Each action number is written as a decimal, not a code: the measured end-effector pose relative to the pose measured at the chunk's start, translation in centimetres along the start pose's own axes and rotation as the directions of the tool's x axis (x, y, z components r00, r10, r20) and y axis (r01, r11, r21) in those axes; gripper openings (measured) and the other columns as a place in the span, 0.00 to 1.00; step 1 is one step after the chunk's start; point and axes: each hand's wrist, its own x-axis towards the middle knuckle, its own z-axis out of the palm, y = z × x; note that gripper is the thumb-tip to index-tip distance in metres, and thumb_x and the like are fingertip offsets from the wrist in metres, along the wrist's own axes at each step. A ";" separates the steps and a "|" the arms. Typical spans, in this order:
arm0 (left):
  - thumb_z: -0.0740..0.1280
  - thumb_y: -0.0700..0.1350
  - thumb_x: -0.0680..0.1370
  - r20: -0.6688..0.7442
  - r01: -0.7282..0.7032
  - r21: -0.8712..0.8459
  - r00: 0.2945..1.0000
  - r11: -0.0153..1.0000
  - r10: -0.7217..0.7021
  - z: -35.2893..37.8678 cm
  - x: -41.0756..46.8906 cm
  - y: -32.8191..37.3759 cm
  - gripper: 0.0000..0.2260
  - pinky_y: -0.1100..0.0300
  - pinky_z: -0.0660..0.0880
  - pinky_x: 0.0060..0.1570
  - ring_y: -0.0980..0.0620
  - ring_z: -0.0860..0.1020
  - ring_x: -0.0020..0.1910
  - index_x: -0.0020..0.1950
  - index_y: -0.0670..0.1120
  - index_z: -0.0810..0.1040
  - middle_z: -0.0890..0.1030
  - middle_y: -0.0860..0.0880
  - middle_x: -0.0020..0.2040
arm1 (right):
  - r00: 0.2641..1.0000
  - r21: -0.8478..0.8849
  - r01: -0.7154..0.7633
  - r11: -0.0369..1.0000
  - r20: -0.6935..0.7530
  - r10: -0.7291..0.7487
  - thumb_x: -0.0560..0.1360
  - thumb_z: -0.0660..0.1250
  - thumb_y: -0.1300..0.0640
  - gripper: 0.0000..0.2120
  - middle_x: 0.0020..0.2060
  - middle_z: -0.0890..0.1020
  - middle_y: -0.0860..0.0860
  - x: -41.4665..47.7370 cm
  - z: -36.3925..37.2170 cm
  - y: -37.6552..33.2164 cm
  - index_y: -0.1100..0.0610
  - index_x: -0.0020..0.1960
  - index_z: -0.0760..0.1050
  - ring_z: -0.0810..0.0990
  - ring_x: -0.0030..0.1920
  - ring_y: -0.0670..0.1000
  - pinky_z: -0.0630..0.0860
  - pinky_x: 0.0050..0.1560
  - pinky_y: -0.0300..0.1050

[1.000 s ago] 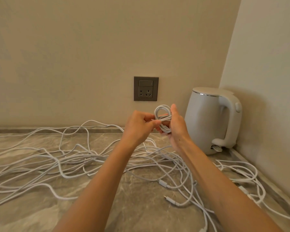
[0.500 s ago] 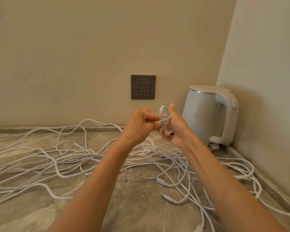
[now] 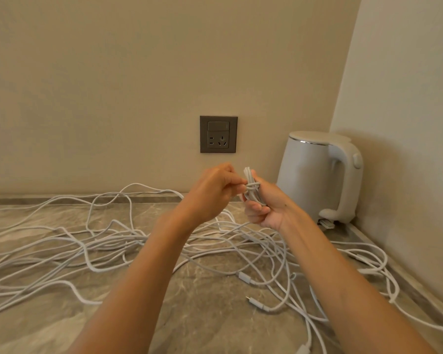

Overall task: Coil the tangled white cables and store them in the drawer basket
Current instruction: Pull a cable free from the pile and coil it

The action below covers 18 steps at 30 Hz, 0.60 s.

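Since the last frame the round coil (image 3: pixel 252 191) has flattened into a tight bundle at frame centre. My right hand (image 3: pixel 266 210) clenches it so the loops stay stacked; my left hand (image 3: pixel 212 190) pinches its tail (cinching the middle). Other cables (image 3: pixel 87 251) sprawl across the table (image 3: pixel 202 315) below.

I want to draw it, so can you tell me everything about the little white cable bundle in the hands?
The cable bundle is a small coil of thin white cord, its loops squeezed into a narrow, nearly upright bunch. A turn of the same cord crosses its middle. The right hand holds its lower part in curled fingers; the left hand pinches the crossing strand. It is up in the air, above the counter.
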 end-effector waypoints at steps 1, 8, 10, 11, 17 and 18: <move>0.66 0.35 0.75 -0.003 -0.003 -0.001 1.000 1.000 0.003 0.0 0.0 0.0 0.08 0.73 0.63 0.36 0.62 0.67 0.34 0.51 0.36 0.82 0.67 0.56 0.34 | 1.000 -0.005 -0.013 1.000 0.020 0.013 0.78 0.46 0.36 0.37 0.13 0.64 0.50 0.0 0.0 0.0 0.58 0.22 0.70 0.56 0.12 0.42 0.51 0.16 0.30; 0.64 0.36 0.76 0.038 0.007 -0.013 0.999 1.000 -0.006 -0.3 0.1 -0.1 0.08 0.66 0.66 0.37 0.59 0.69 0.33 0.47 0.35 0.82 0.70 0.52 0.34 | 0.997 0.004 -0.049 0.999 0.054 0.049 0.81 0.46 0.39 0.36 0.12 0.62 0.50 0.2 -0.1 0.1 0.60 0.24 0.70 0.56 0.11 0.43 0.53 0.15 0.29; 0.64 0.38 0.77 0.040 0.031 -0.031 0.999 0.999 -0.030 -0.3 0.1 0.0 0.08 0.65 0.69 0.38 0.57 0.71 0.34 0.46 0.36 0.82 0.74 0.48 0.36 | 0.999 0.017 -0.048 0.999 0.021 0.047 0.81 0.46 0.42 0.33 0.13 0.64 0.51 0.4 -0.1 0.2 0.59 0.26 0.69 0.58 0.12 0.43 0.53 0.17 0.28; 0.65 0.39 0.77 0.032 0.047 -0.059 0.998 0.997 -0.045 -0.3 0.0 0.1 0.07 0.64 0.70 0.38 0.57 0.72 0.33 0.46 0.37 0.81 0.75 0.48 0.37 | 0.999 0.018 -0.040 0.999 -0.012 0.040 0.82 0.47 0.42 0.31 0.15 0.66 0.51 0.5 0.0 0.3 0.59 0.28 0.68 0.60 0.12 0.44 0.53 0.17 0.27; 0.64 0.40 0.77 0.011 0.129 -0.114 0.992 0.985 -0.129 0.5 0.0 0.4 0.09 0.54 0.71 0.43 0.49 0.73 0.37 0.44 0.35 0.80 0.77 0.40 0.39 | 0.946 0.106 0.190 0.976 -0.286 -0.153 0.83 0.51 0.48 0.25 0.16 0.67 0.50 1.4 0.4 1.1 0.57 0.31 0.67 0.62 0.14 0.45 0.56 0.17 0.29; 0.64 0.40 0.78 0.011 0.156 -0.136 0.988 0.978 -0.156 0.6 0.1 0.5 0.10 0.54 0.70 0.41 0.49 0.71 0.37 0.44 0.34 0.80 0.77 0.38 0.39 | 0.946 0.137 0.204 0.969 -0.282 -0.159 0.83 0.50 0.51 0.24 0.15 0.67 0.50 1.4 0.4 1.1 0.58 0.32 0.66 0.61 0.13 0.45 0.55 0.16 0.29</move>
